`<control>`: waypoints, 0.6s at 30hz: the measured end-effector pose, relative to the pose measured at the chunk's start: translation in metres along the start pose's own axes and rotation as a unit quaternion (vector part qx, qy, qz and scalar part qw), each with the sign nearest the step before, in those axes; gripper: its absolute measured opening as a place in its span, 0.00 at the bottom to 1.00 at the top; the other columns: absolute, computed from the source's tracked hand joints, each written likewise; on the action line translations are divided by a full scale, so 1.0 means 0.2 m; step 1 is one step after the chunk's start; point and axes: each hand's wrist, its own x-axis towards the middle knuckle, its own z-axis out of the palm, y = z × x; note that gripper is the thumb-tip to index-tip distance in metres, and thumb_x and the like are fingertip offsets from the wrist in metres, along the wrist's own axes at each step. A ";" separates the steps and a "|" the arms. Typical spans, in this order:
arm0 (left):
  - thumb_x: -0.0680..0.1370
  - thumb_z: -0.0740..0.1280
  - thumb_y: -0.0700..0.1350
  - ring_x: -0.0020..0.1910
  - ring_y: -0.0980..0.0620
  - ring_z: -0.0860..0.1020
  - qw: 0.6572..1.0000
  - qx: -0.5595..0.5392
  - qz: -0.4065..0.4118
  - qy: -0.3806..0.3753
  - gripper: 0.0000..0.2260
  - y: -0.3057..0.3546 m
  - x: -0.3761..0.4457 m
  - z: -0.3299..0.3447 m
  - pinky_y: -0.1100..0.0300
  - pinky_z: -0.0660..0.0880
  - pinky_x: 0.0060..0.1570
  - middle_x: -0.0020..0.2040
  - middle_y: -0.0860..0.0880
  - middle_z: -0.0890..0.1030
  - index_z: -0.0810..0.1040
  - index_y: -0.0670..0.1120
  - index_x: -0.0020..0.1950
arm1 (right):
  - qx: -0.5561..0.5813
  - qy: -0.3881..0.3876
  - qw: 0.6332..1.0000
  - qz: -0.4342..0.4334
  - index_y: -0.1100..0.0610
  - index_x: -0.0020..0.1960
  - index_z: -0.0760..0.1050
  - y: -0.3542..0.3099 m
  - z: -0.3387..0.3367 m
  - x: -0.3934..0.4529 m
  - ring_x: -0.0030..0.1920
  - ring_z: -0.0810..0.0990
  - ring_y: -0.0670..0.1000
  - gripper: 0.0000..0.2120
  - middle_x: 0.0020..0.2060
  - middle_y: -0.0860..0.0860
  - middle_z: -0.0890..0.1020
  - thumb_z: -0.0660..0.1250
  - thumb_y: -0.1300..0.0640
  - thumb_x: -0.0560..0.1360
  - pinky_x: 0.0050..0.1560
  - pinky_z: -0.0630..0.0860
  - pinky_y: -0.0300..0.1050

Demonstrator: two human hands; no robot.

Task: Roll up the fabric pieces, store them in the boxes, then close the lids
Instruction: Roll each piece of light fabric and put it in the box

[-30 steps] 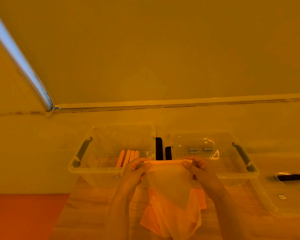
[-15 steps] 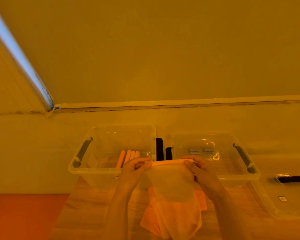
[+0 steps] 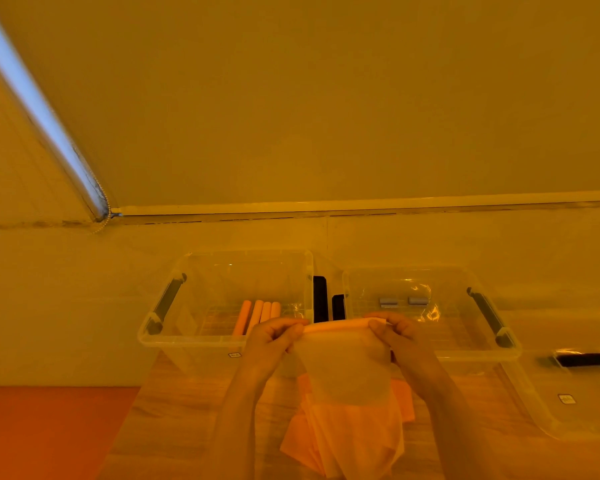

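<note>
While both hands pinch its rolled top edge, a thin fabric piece (image 3: 343,372) hangs at the lower centre of the frame.

The left hand (image 3: 274,341) and right hand (image 3: 400,336) each grip one end of the small roll, in front of the two open clear boxes; the left box (image 3: 174,341) already holds orange rolls (image 3: 257,315). The cloth looks light, limp and semi-sheer, likely to sag or unroll, so holding both ends seems wise. More fabric pieces (image 3: 343,434) lie beneath.
</note>
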 end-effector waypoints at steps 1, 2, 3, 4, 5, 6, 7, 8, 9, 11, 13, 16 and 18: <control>0.76 0.69 0.41 0.33 0.63 0.75 1.000 -0.006 -0.006 -0.003 0.08 0.00 0.00 0.00 0.71 0.71 0.31 0.35 0.57 0.79 0.82 0.53 0.47 | -0.002 0.001 1.000 0.001 0.54 0.56 0.79 0.00 0.00 0.00 0.50 0.81 0.60 0.09 0.49 0.58 0.82 0.63 0.55 0.79 0.48 0.81 0.58; 0.75 0.70 0.39 0.35 0.63 0.77 1.000 -0.013 -0.011 -0.008 0.08 0.00 0.00 0.00 0.71 0.72 0.33 0.38 0.56 0.80 0.82 0.53 0.47 | -0.006 0.000 1.000 0.001 0.54 0.56 0.78 0.00 0.00 0.00 0.50 0.81 0.60 0.09 0.49 0.58 0.81 0.62 0.55 0.79 0.48 0.81 0.57; 0.73 0.71 0.38 0.37 0.63 0.79 1.000 -0.019 -0.014 -0.012 0.09 0.00 0.00 0.00 0.71 0.74 0.35 0.41 0.55 0.82 0.82 0.52 0.47 | -0.008 -0.002 1.000 0.000 0.54 0.56 0.78 0.00 0.00 0.00 0.50 0.81 0.59 0.09 0.49 0.58 0.81 0.62 0.55 0.79 0.48 0.81 0.57; 0.73 0.71 0.37 0.39 0.63 0.80 1.000 -0.018 -0.015 -0.012 0.10 0.00 0.00 0.00 0.70 0.75 0.37 0.43 0.54 0.82 0.82 0.52 0.46 | -0.010 -0.003 1.000 -0.002 0.54 0.56 0.78 0.00 0.00 0.00 0.49 0.81 0.59 0.09 0.49 0.58 0.81 0.62 0.55 0.79 0.47 0.81 0.57; 0.72 0.72 0.37 0.41 0.62 0.80 1.000 -0.014 -0.014 -0.009 0.10 0.00 0.01 0.00 0.69 0.76 0.38 0.44 0.53 0.83 0.82 0.52 0.46 | -0.011 -0.003 1.000 -0.002 0.54 0.56 0.78 0.00 0.00 0.00 0.49 0.81 0.59 0.09 0.49 0.58 0.81 0.62 0.55 0.79 0.47 0.81 0.57; 0.72 0.72 0.37 0.41 0.61 0.80 1.000 -0.009 -0.015 -0.005 0.10 0.00 0.01 0.00 0.69 0.76 0.38 0.44 0.53 0.83 0.82 0.52 0.46 | -0.014 -0.003 1.000 -0.003 0.54 0.56 0.78 0.00 0.00 0.00 0.49 0.82 0.59 0.09 0.49 0.57 0.82 0.62 0.54 0.79 0.48 0.81 0.57; 0.73 0.71 0.37 0.41 0.61 0.80 1.000 -0.009 -0.019 0.001 0.09 0.00 0.01 0.00 0.70 0.76 0.37 0.44 0.53 0.83 0.82 0.52 0.46 | -0.017 -0.004 1.000 -0.005 0.54 0.56 0.78 0.00 0.00 0.00 0.49 0.82 0.59 0.09 0.48 0.57 0.82 0.62 0.54 0.79 0.48 0.81 0.58; 0.73 0.71 0.38 0.39 0.62 0.80 1.000 -0.010 -0.023 0.007 0.09 0.00 0.01 0.01 0.71 0.75 0.36 0.43 0.53 0.83 0.82 0.51 0.46 | -0.021 -0.005 1.000 -0.007 0.54 0.56 0.78 0.01 0.00 0.00 0.49 0.82 0.59 0.09 0.48 0.57 0.82 0.62 0.54 0.79 0.48 0.81 0.58; 0.73 0.71 0.38 0.38 0.63 0.79 1.000 -0.006 -0.025 0.013 0.08 -0.01 0.01 0.01 0.72 0.74 0.34 0.41 0.53 0.83 0.82 0.51 0.46 | -0.025 -0.006 1.000 -0.009 0.54 0.56 0.78 0.01 -0.01 0.00 0.49 0.82 0.59 0.09 0.48 0.57 0.82 0.62 0.54 0.79 0.48 0.81 0.58; 0.74 0.71 0.39 0.38 0.59 0.78 0.999 0.011 -0.024 0.022 0.05 -0.01 0.02 0.01 0.72 0.72 0.33 0.40 0.53 0.82 0.81 0.50 0.46 | -0.039 -0.006 0.999 -0.014 0.54 0.55 0.78 0.01 -0.01 0.00 0.49 0.81 0.59 0.08 0.48 0.57 0.81 0.62 0.55 0.79 0.47 0.81 0.55; 0.74 0.71 0.41 0.46 0.59 0.77 0.999 0.033 -0.014 0.028 0.03 -0.02 0.02 0.02 0.72 0.72 0.39 0.45 0.54 0.80 0.82 0.49 0.45 | -0.063 -0.005 0.998 -0.023 0.54 0.54 0.78 0.00 0.00 0.00 0.48 0.81 0.58 0.08 0.47 0.56 0.81 0.62 0.55 0.79 0.47 0.81 0.54; 0.74 0.71 0.43 0.52 0.80 0.62 0.998 0.065 0.007 0.020 0.03 -0.01 0.01 0.01 0.74 0.58 0.60 0.55 0.65 0.71 0.82 0.47 0.47 | -0.075 -0.010 0.997 -0.023 0.54 0.54 0.78 -0.01 0.00 0.00 0.50 0.81 0.55 0.07 0.49 0.55 0.81 0.62 0.57 0.80 0.47 0.82 0.51; 0.76 0.68 0.42 0.51 0.81 0.64 0.998 0.062 0.010 0.008 0.04 0.01 -0.01 0.02 0.79 0.63 0.53 0.52 0.66 0.71 0.81 0.44 0.49 | -0.072 -0.014 0.997 -0.017 0.54 0.55 0.77 -0.01 0.00 0.00 0.51 0.80 0.54 0.07 0.51 0.55 0.80 0.61 0.58 0.80 0.48 0.82 0.48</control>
